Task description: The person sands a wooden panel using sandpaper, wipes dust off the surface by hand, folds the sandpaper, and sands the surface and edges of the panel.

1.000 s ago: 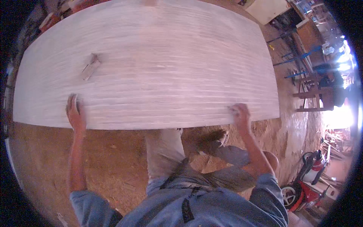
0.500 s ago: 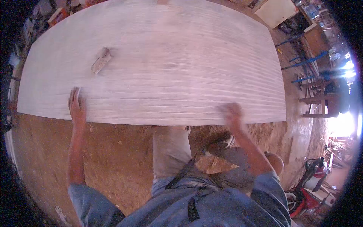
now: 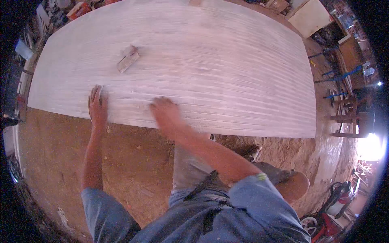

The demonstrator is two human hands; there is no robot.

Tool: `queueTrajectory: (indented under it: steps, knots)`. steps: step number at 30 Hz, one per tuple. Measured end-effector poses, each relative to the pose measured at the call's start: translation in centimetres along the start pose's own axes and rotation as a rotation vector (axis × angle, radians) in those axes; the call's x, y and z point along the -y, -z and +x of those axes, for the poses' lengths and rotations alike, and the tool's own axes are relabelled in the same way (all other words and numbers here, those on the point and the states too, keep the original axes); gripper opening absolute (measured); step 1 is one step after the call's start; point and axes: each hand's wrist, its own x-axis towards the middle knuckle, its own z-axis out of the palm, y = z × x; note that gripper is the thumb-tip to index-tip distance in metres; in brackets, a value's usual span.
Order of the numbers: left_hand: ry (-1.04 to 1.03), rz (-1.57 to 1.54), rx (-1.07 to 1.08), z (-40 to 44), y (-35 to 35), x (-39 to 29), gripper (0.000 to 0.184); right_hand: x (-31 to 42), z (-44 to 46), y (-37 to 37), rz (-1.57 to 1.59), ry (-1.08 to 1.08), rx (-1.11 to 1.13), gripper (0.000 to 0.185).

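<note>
A large board point(image 3: 227, 73) with whitish, streaked grooves lies in front of me. My left hand point(image 3: 98, 106) rests on its near edge at the left, fingers forward, with a pale sliver of something between thumb and fingers that I cannot make out. My right hand point(image 3: 165, 113), somewhat blurred, is palm down on the board just right of my left hand; its fingers are curled and whatever is under them is hidden. Beyond both hands a small flat block point(image 3: 128, 62) lies on the board, with a crumpled brownish piece point(image 3: 130, 50) against its far end.
Brown dirt floor point(image 3: 133, 162) shows below the near edge. A red and white motorbike point(image 3: 330, 222) stands at the lower right. Wooden frames point(image 3: 344, 117) and blue bars point(image 3: 344, 77) are at the right. A pale panel point(image 3: 310, 18) is at the upper right.
My right hand has swept from the right part of the board leftward, close to my left hand. My left hand stays near the left edge. The view has shifted somewhat.
</note>
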Motion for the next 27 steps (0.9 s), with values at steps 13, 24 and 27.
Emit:
queueTrajectory:
  steps: [13,24,27]
  knots:
    - [0.056,-0.045,-0.007,0.0,1.1,-1.1,0.038,-10.7,-11.8,0.8,-0.025,0.015,-0.295,0.038]
    - [0.05,-0.043,-0.005,-0.2,0.1,0.7,0.037,-23.9,-24.9,4.5,-0.396,-0.153,-0.173,0.035]
    - [0.037,-0.015,0.004,-0.2,0.0,0.6,0.037,-27.3,-31.1,11.2,-0.223,-0.549,-0.401,0.037]
